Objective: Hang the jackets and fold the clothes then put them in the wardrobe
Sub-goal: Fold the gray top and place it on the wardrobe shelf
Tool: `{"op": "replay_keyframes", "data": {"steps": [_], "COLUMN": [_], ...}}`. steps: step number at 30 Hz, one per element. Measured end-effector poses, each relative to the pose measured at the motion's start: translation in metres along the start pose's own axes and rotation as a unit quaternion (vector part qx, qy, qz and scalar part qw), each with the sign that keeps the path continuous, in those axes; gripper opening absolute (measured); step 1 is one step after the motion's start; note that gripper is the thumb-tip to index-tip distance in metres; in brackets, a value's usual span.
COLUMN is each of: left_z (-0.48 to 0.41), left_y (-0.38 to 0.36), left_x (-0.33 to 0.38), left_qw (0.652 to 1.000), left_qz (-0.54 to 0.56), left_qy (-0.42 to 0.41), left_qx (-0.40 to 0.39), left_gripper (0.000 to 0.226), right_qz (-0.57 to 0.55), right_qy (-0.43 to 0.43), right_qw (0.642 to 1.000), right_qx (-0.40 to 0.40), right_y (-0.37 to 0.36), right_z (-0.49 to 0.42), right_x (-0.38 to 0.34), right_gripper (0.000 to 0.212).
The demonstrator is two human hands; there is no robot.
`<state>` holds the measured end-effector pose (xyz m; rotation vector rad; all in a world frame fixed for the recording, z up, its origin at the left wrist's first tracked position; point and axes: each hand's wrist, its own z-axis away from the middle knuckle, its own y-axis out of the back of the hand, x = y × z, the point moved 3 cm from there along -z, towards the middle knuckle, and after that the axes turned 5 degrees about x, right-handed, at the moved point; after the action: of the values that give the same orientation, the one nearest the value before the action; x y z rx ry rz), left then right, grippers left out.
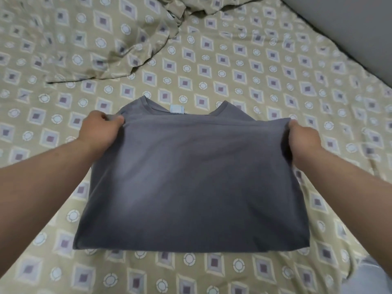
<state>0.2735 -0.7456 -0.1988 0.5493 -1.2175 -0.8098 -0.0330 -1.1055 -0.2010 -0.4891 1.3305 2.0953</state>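
Note:
A grey T-shirt (191, 183) lies on the bed, folded over so its lower half covers the chest. The neckline and a pale blue label show at the far edge. My left hand (101, 130) pinches the folded edge at the left corner, thumb on top. At the right corner my right hand (305, 141) grips the same edge, with its fingers hidden under the cloth. Both arms reach forward over the bed.
The bed sheet (244, 66) is olive with a diamond and circle pattern. A rumpled pillow or cover in the same print (118, 45) lies at the far left. A grey wall or headboard (350, 24) runs along the far right.

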Motion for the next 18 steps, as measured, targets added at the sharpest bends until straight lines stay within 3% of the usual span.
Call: {"op": "replay_keyframes", "data": {"steps": [4, 6, 8, 11, 14, 16, 18], "left_z": [-0.007, -0.011, -0.021, -0.042, -0.055, -0.051, -0.021], "left_y": [0.007, 0.009, 0.013, 0.037, 0.044, 0.038, 0.027], "left_x": [-0.01, -0.014, -0.012, 0.006, 0.018, 0.017, 0.016], "left_qw": [0.985, 0.98, 0.989, 0.996, 0.988, 0.984, 0.973], "left_qz": [0.111, 0.102, 0.06, -0.016, -0.036, -0.061, -0.106], "left_qy": [0.128, 0.167, 0.127, -0.011, -0.055, -0.045, -0.14], "left_qx": [0.004, -0.045, -0.048, 0.086, 0.142, 0.159, 0.149], "left_gripper": [0.043, 0.043, 0.034, 0.031, 0.029, 0.04, 0.06], "right_qz": [0.036, 0.035, 0.034, 0.059, 0.075, 0.173, 0.292], "right_qy": [0.035, 0.059, 0.081, 0.155, 0.196, 0.181, 0.242], "right_qw": [0.998, 0.997, 0.996, 0.985, 0.975, 0.966, 0.922], "right_qx": [-0.039, -0.025, -0.005, 0.051, 0.073, 0.062, 0.078], "right_y": [0.001, 0.003, 0.004, 0.003, -0.008, -0.021, -0.031], "right_z": [0.012, 0.012, 0.008, -0.006, -0.016, -0.01, 0.013], "right_x": [0.02, 0.023, 0.015, -0.015, -0.04, -0.041, -0.031], "right_gripper": [0.027, 0.02, 0.02, 0.019, 0.02, 0.036, 0.057]}}
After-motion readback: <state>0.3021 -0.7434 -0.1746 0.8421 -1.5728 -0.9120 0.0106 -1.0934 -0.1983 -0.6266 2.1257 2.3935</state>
